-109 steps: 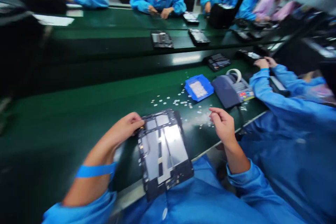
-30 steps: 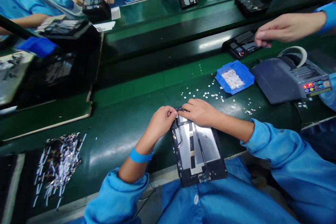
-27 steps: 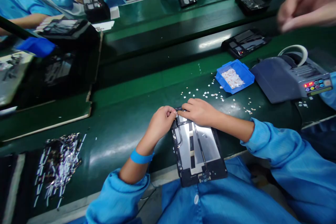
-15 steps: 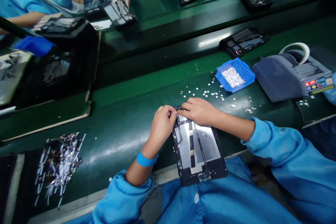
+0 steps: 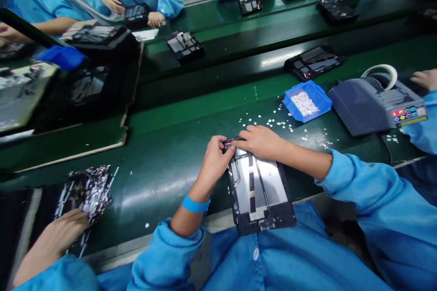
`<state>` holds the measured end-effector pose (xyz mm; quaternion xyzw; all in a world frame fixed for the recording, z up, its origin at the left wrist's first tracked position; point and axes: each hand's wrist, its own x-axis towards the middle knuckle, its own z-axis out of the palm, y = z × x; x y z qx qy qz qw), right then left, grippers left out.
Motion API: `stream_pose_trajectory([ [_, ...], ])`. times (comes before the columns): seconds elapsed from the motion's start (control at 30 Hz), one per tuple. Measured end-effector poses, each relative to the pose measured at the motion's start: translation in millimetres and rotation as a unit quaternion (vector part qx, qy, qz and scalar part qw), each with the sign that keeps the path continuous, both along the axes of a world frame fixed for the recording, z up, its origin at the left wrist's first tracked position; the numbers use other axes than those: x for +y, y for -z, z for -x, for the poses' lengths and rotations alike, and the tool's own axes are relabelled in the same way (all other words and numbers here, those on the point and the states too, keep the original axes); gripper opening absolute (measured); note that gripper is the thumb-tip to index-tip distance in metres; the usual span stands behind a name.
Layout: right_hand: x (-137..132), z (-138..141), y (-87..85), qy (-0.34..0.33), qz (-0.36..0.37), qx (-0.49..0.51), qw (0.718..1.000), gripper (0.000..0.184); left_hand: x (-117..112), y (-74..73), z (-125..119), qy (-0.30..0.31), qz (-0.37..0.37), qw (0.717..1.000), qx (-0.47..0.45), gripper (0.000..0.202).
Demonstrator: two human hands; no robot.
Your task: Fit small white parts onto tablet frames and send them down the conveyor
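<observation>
My left hand (image 5: 215,159) pinches the tablet (image 5: 276,182) corner, fingers nearly closed; my right hand (image 5: 261,142), grip unclear, should press lightly.

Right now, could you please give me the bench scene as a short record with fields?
Left grip: fingers at the upper left corner of an opened flat device
Right grip: fingers at the device's top edge, close to the left grip
Device placement: near end reaching past the edge of the green bench
Left wrist: blue band
Beyond the hands: blue tray holding pale pieces, with others scattered beside it
Right of tray: gray machine with a lit red display
Far left: another person's hand at a pile of thin strips
</observation>
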<state>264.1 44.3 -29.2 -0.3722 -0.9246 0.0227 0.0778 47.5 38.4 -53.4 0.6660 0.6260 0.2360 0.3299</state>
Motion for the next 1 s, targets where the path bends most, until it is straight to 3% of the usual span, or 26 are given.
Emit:
stream_pose_trajectory([
  [0.1, -23, -26, -5.5, 0.109, 0.011, 0.096, 0.989, 0.038, -26, -3.1, 16, -0.028, -0.038, 0.999, -0.002, 0.045],
  [0.2, -71, -52, -3.7, 0.293, 0.055, 0.165, 0.940, 0.034, -64, 0.8, 27, 0.005, -0.014, 1.000, -0.005, 0.053],
  [0.3, -121, -53, -3.0, 0.317, 0.162, 0.171, 0.919, 0.037, -95, 4.7, 20, 0.072, -0.007, 0.997, 0.015, 0.055],
  [0.43, -147, -24, -20.0, 0.298, 0.210, 0.270, 0.891, 0.057, -111, -2.0, 6, 0.021, -0.049, 0.998, -0.027, 0.066],
  [0.5, -142, -10, -32.2, 0.276, 0.213, 0.320, 0.881, 0.065, -109, -11.9, 14, -0.022, -0.033, 0.994, -0.103, 0.068],
  [0.57, -127, -3, -39.3, 0.241, 0.233, 0.353, 0.873, 0.062, -99, -24.8, 39, -0.088, 0.002, 0.982, -0.166, 0.065],
  [0.63, -108, -3, -36.7, 0.225, 0.254, 0.370, 0.865, 0.054, -84, -37.2, 80, -0.167, 0.034, 0.967, -0.191, 0.059],
  [0.73, -79, -14, -15.2, 0.273, 0.231, 0.347, 0.867, 0.044, -60, -46.5, 158, -0.248, 0.069, 0.950, -0.175, 0.053],
  [0.8, -63, -24, 5.2, 0.311, 0.185, 0.311, 0.879, 0.040, -48, -44.9, 207, -0.296, 0.067, 0.947, -0.102, 0.050],
  [0.87, -49, -32, 24.5, 0.338, 0.141, 0.276, 0.889, 0.041, -39, -40.6, 242, -0.303, 0.062, 0.951, -0.015, 0.045],
  [0.93, -37, -36, 39.3, 0.353, 0.113, 0.245, 0.896, 0.046, -33, -38.0, 255, -0.294, 0.037, 0.948, 0.112, 0.041],
  [1.0, -26, -34, 48.2, 0.354, 0.107, 0.218, 0.903, 0.049, -30, -38.5, 239, -0.259, -0.029, 0.937, 0.234, 0.044],
])
